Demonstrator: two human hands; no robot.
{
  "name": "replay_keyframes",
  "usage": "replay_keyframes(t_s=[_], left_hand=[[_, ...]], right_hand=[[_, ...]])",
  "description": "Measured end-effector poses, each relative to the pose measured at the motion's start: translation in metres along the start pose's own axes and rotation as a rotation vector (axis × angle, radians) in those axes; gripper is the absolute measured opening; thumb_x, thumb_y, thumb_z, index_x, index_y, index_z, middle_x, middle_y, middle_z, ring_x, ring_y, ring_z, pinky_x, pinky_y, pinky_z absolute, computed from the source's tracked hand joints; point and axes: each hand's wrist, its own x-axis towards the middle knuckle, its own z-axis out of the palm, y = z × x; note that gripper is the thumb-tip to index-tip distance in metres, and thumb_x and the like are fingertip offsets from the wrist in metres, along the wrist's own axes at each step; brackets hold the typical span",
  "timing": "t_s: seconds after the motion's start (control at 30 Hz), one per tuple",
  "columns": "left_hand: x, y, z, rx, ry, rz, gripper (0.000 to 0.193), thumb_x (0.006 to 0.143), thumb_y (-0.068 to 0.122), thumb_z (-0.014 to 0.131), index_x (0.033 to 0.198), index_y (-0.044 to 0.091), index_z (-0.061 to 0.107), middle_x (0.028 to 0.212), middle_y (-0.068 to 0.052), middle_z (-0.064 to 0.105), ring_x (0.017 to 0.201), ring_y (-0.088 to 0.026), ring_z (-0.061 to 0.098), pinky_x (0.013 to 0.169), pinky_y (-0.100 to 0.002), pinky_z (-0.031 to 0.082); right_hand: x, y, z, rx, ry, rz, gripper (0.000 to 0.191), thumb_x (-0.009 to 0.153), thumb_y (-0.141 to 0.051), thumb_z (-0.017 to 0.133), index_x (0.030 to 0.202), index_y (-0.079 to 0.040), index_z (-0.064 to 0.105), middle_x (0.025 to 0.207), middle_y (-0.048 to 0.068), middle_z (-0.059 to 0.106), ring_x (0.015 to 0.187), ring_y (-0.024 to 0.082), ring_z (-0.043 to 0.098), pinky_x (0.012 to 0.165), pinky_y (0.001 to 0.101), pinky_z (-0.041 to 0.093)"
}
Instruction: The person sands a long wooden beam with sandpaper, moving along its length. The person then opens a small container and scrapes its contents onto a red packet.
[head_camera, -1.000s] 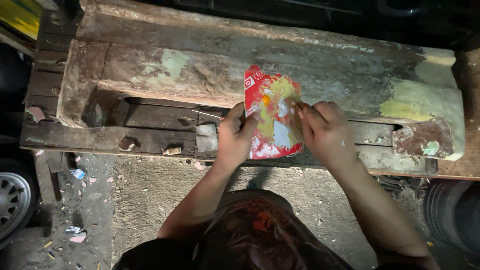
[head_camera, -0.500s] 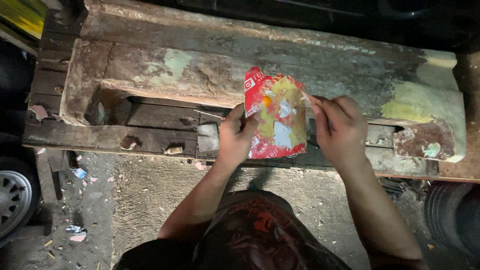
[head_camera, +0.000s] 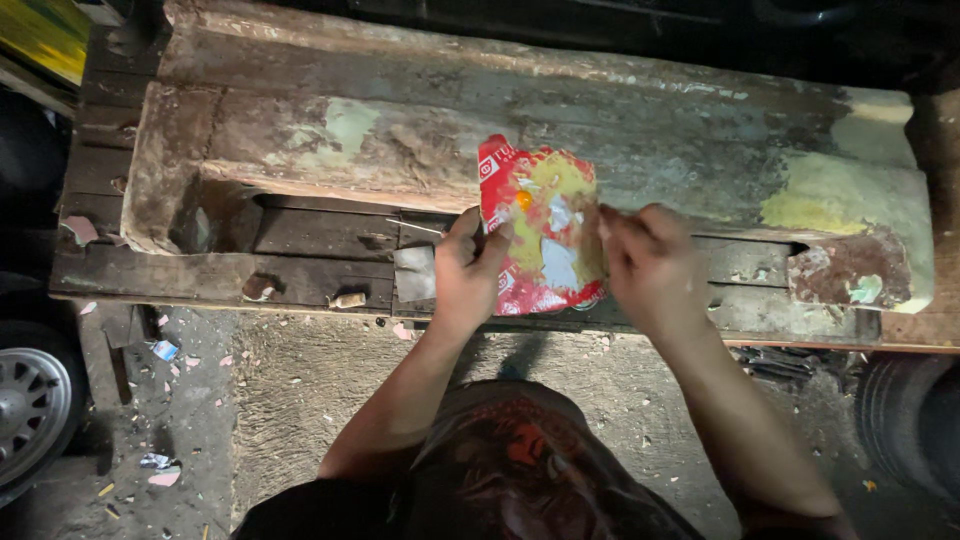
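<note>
- Since half a second ago the right hand (head_camera: 648, 268) has slid back in toward the red and yellow wrapper (head_camera: 540, 240); its fingertips are now bunched at the wrapper's right edge, where earlier it sat a little further right with the fingers more spread.
- The left hand (head_camera: 468, 272) hasn't really budged: thumb and fingers closed on the wrapper's left edge, pinning it down.
- Wrapper lies flat on the old wooden beam (head_camera: 640, 130), overlapping its lower ledge, right between both hands.
- Right hand looks mostly closed, pinching at the wrapper edge. Whether it actually has hold of the foil or a small bit of something, I can't tell.
- If you're working the wrapper like this, my take: keep the left side held firm and pull or pick with small moves on the right, since thin foil tears crooked easily.
- Around it: a pale scrap (head_camera: 414, 272) just left of the left hand, small chunks (head_camera: 349, 299) on the lower plank, a crumbly reddish block (head_camera: 848, 270) well off to the right.
- Rough flaky wood could snag the foil. A wheel (head_camera: 30, 405) sits down at the left, litter on the ground.
</note>
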Motion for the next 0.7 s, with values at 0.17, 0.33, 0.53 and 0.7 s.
replay_keyframes(t_s=[0.17,0.33,0.53,0.7], left_hand=[[-0.002,-0.008,-0.006,0.008,0.015,0.015,0.024,0.104,0.009,0.062,0.124,-0.003,0.065,0.100,-0.003,0.074,0.087,-0.006,0.065,0.077,-0.022,0.052],[-0.002,-0.017,-0.015,-0.078,0.045,-0.041,0.024,0.103,0.009,0.066,0.123,-0.005,0.068,0.101,-0.005,0.073,0.090,-0.008,0.064,0.081,-0.024,0.053],[0.006,-0.035,-0.024,-0.412,0.185,-0.248,0.027,0.094,0.005,0.069,0.118,-0.006,0.068,0.102,-0.010,0.074,0.088,-0.016,0.070,0.079,-0.031,0.058],[0.004,-0.045,-0.030,-0.528,0.206,-0.265,0.024,0.094,0.004,0.068,0.115,-0.007,0.067,0.103,-0.013,0.073,0.089,-0.018,0.072,0.079,-0.033,0.059]], right_hand=[[-0.005,0.014,-0.002,0.175,0.066,0.122,0.023,0.099,-0.003,0.077,0.122,-0.006,0.079,0.088,0.009,0.059,0.073,0.021,0.058,0.063,0.0362,0.046],[-0.021,0.026,0.008,0.230,0.034,0.093,0.025,0.096,-0.002,0.079,0.121,-0.003,0.078,0.090,0.010,0.059,0.075,0.021,0.058,0.065,0.0348,0.046],[-0.047,0.036,0.046,0.210,0.149,0.009,0.026,0.093,0.000,0.080,0.118,-0.002,0.077,0.097,0.013,0.064,0.085,0.026,0.061,0.070,0.0345,0.049],[-0.078,0.026,0.071,0.305,0.198,0.127,0.028,0.094,0.005,0.074,0.122,0.001,0.075,0.106,0.015,0.065,0.091,0.025,0.064,0.076,0.0328,0.053]])
